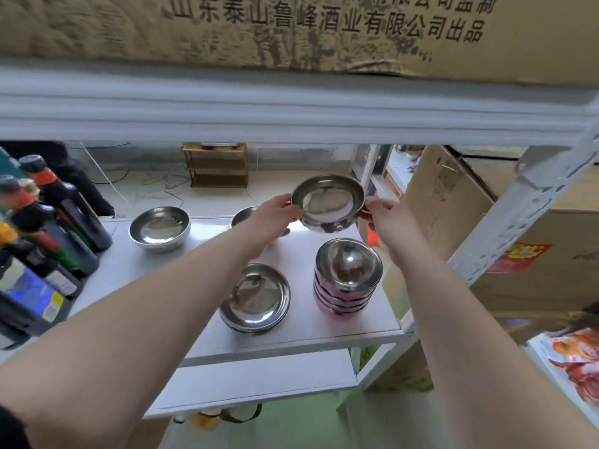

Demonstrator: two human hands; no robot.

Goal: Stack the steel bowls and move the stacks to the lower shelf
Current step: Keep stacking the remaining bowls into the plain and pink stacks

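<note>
Both hands hold one steel bowl [328, 202] in the air above the back right of the white shelf [207, 338]. My left hand [270, 218] grips its left rim, my right hand [384, 213] its right rim. Below it stands a tall stack of several steel bowls [347, 277] near the shelf's right edge. A low stack of shallow bowls [255, 298] sits at the front middle. A single bowl [159, 228] rests at the back left. Another bowl [243, 215] is partly hidden behind my left hand. The lower shelf [265, 374] shows beneath.
Dark sauce bottles [61, 205] crowd the shelf's left end. The upper shelf beam [291, 118] runs overhead with a printed carton [291, 27] on it. A white upright post [518, 215] and cardboard boxes [453, 202] stand at the right.
</note>
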